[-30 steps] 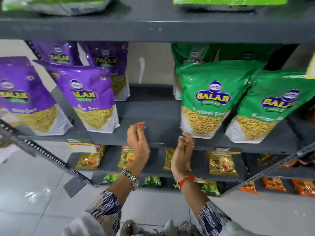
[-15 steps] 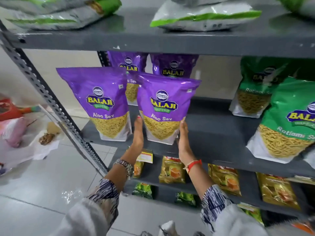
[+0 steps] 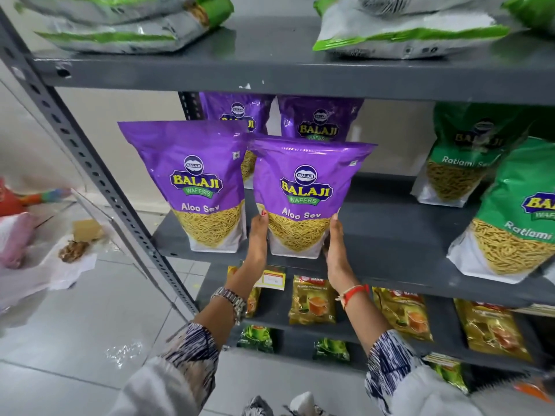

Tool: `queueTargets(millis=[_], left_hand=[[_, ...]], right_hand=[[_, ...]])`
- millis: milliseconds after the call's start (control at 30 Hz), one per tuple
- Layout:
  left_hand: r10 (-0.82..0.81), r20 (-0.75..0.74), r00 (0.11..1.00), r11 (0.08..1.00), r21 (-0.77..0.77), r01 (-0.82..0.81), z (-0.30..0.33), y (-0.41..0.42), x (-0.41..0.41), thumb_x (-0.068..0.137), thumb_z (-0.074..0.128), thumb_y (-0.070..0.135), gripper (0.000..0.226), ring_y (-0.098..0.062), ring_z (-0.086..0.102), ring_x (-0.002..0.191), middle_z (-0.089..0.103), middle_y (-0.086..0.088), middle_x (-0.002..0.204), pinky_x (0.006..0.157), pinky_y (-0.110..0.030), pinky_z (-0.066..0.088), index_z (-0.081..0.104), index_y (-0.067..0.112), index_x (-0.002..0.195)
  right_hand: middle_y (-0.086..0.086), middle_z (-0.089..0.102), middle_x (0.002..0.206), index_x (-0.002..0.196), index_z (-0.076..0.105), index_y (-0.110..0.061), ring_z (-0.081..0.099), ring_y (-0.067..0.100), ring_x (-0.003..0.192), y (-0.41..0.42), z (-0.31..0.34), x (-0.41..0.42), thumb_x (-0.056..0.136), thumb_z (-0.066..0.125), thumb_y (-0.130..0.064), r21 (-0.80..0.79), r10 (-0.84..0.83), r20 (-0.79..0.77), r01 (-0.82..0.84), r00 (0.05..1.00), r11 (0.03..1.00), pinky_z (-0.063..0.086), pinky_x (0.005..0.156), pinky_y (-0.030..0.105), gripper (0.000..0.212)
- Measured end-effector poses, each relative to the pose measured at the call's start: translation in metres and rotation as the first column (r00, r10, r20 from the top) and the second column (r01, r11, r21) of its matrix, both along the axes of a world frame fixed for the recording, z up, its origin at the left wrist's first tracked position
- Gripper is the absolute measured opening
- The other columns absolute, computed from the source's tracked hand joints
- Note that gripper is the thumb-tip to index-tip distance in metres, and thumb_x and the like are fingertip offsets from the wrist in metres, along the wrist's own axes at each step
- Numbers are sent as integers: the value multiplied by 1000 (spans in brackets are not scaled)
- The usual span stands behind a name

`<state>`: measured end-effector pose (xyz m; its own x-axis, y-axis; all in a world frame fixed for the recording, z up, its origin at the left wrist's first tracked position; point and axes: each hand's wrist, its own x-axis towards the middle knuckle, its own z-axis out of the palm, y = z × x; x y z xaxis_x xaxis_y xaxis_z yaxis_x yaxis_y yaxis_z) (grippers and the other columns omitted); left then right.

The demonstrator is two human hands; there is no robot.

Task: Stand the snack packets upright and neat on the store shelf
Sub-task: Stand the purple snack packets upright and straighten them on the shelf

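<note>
A purple Aloo Sev packet (image 3: pixel 306 187) stands upright at the front of the grey middle shelf (image 3: pixel 390 235). My left hand (image 3: pixel 259 238) presses flat against its lower left side and my right hand (image 3: pixel 335 244) against its lower right side, so both hold it between them. A second purple packet (image 3: pixel 192 181) stands upright just to its left, nearly touching it. Two more purple packets (image 3: pixel 318 121) stand behind them. Green Ratlami Sev packets (image 3: pixel 516 211) lean at the right end of the same shelf.
Green and white packets (image 3: pixel 405 31) lie flat on the top shelf. Gold tea packets (image 3: pixel 312 298) and a price tag (image 3: pixel 272 278) sit on the lower shelves. A slanted perforated shelf post (image 3: pixel 90 163) runs down the left. Bags and paper litter (image 3: pixel 36 244) lie on the tiled floor.
My view and both hands shifted from the green packets to the purple ones. My hands went from hovering at the shelf edge to clasping the front right purple packet's sides.
</note>
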<state>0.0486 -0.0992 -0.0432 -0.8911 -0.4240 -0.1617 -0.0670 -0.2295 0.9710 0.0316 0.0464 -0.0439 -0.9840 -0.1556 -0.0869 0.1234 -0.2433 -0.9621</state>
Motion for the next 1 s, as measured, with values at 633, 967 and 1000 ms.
queueTargets(millis=[633,967,1000], left_hand=[[442,-212,872,859,-180,-479,4,-106,67,96,35,33,51,-9,32,129,27,-1,147,108,-30,30,21,18,143],[255,-165,953,956,-105,-274,19,-127,52,99,26,27,50,-18,42,125,35,-6,145,107,-40,40,11,19,145],[241,-168,956,958,-114,-262,18,-127,53,99,26,26,50,-14,41,123,35,-4,143,100,-30,45,10,18,146]], right_hand=[[10,29,154,147,22,-16,31,23,141,-138,3,69,91,49,-45,189,234,-18,-226,972,956,28,115,43,69],[14,38,148,144,26,-18,38,31,136,-163,6,56,90,50,-46,253,111,-6,-106,994,962,34,110,54,66],[15,38,148,144,26,-17,40,31,135,-163,6,56,86,50,-50,256,98,-6,-93,995,962,35,110,54,71]])
